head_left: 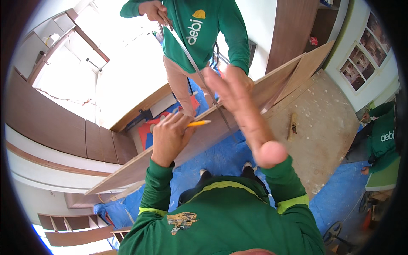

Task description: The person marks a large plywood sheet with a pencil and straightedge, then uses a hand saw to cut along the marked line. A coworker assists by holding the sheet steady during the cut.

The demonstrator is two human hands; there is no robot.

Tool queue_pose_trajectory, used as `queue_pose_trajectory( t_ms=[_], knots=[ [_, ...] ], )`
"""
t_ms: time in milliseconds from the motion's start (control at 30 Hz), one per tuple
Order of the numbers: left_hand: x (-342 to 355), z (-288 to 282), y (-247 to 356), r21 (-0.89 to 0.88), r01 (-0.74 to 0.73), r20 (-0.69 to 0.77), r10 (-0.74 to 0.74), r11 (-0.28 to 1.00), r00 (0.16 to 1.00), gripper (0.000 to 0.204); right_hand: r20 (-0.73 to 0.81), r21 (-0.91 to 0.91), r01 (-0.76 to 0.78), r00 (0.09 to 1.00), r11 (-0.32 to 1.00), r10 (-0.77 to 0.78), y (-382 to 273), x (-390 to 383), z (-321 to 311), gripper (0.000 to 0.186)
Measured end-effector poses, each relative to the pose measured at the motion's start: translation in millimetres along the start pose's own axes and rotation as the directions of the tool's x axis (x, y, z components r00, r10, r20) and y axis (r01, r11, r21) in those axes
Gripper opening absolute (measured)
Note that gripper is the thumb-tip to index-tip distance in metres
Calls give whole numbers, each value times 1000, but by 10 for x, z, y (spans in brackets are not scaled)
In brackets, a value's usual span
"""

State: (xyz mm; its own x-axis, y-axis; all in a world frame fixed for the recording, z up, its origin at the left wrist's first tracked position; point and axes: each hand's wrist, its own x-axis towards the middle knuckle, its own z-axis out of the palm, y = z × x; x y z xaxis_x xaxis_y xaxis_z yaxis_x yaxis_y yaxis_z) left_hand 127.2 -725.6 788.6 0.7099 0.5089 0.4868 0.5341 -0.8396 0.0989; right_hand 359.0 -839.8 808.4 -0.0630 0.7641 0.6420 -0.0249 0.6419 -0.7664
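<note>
The left hand [170,136] is closed around a yellow pencil [199,123], whose tip points right and rests on or just above a long brown wooden board [140,163]. The board runs slantwise from lower left to upper right above a blue floor sheet [221,155]. The right hand [242,114] is spread open, fingers stretched out flat and holding nothing, lying over the board near a long metal straightedge [191,59]; whether the palm actually presses the ruler is hard to tell from this angle. A co-worker in a green sweatshirt [204,29] stands across the board, one hand [153,9] gripping the upper end of the straightedge. Another person in green [382,136] crouches at the far right edge.
</note>
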Motion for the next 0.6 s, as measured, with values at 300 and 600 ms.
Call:
queue_pose_trajectory(
  t_ms=[300, 600],
  knots=[
    [-485, -863, -773, -142, 39, 527, 42, 989, 849, 30, -743, -584, -608, 667, 538, -52, 721, 550, -2354, 96],
    [-757, -1202, -1501, -329, 289, 842, 141, 899, 521, 62, -789, -533, -840, 538, 104, 296, 1091, 659, -2944, 96]
  ],
)
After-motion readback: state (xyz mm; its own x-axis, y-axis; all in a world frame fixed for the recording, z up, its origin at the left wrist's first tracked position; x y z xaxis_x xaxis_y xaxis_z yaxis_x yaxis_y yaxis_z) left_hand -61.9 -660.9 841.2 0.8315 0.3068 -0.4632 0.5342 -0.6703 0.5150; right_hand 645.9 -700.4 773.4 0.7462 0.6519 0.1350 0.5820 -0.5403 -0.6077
